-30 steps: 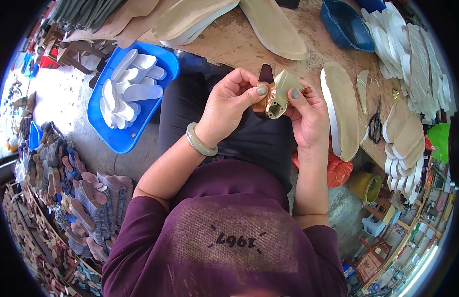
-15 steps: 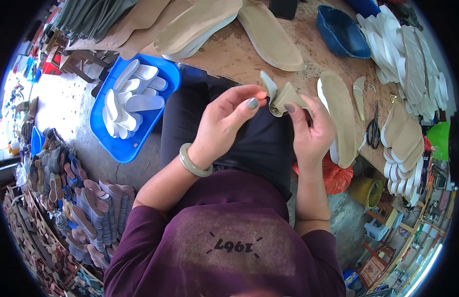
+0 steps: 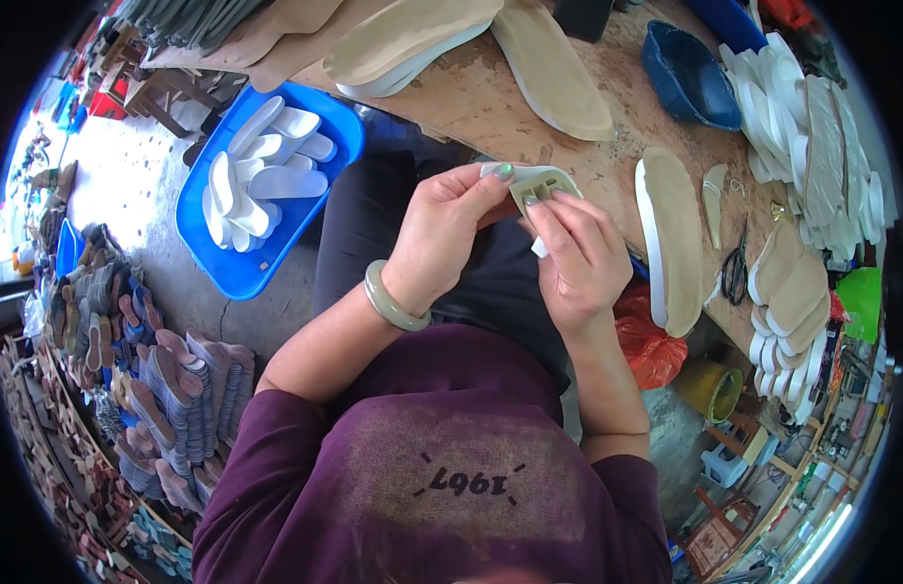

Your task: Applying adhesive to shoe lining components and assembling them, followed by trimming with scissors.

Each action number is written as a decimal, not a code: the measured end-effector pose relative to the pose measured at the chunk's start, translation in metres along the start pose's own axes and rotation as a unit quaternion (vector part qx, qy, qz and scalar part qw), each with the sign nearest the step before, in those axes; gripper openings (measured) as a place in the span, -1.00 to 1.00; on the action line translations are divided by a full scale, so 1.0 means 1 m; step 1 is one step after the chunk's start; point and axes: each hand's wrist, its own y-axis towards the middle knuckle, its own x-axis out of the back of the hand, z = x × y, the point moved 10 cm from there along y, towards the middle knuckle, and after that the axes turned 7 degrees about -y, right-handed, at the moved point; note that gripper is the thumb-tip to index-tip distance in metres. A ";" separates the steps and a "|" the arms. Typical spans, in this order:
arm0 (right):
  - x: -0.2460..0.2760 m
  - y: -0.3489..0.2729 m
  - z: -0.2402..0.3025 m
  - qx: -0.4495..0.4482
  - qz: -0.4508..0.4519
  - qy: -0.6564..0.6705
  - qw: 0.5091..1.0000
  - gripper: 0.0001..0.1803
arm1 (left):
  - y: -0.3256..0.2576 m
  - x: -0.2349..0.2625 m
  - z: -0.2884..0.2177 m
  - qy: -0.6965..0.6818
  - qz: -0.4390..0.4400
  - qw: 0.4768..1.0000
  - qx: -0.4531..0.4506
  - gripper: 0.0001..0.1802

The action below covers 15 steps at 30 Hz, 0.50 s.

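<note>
Above my lap, just off the table's front edge, both hands hold a small beige-faced insole piece [image 3: 546,183] with a white rim. My left hand [image 3: 440,222] pinches its upper left edge, thumb on top and the other fingers curled underneath. My right hand [image 3: 583,255] is closed on its right side, fingertips pressing into the beige face. A white corner pokes out below the right fingers. Much of the piece is hidden by my fingers. To the right of my right hand, a beige-topped white insole [image 3: 673,238] lies on the table, touching neither hand.
More insoles [image 3: 553,73] lie at the table's far side [image 3: 471,102]. A dark blue basin [image 3: 693,83], black scissors [image 3: 735,271] and stacked white insoles [image 3: 829,161] are to the right. On the left is a blue tub [image 3: 239,284] of white pieces. A red bag [image 3: 648,336] hangs below.
My left fingers, half a second ago at the piece's left side, now pinch its edge. The piece has turned and flattened out, and my right fingers have shifted onto its face.
</note>
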 end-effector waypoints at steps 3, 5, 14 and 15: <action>-0.003 -0.001 -0.001 0.004 0.015 -0.007 1.000 -0.67 | -0.003 0.002 0.002 0.013 -0.020 1.000 -0.019 -0.70; -0.005 -0.003 -0.003 0.002 0.022 -0.005 1.000 -0.68 | -0.002 0.003 0.004 -0.015 -0.014 1.000 -0.011 -0.70; -0.012 -0.008 -0.008 0.001 0.035 -0.018 0.999 -0.68 | 0.002 0.002 0.009 -0.004 0.017 1.000 0.017 -0.64; -0.013 -0.009 -0.008 0.005 0.039 -0.025 0.999 -0.68 | 0.002 0.003 0.009 -0.004 0.017 1.000 0.019 -0.64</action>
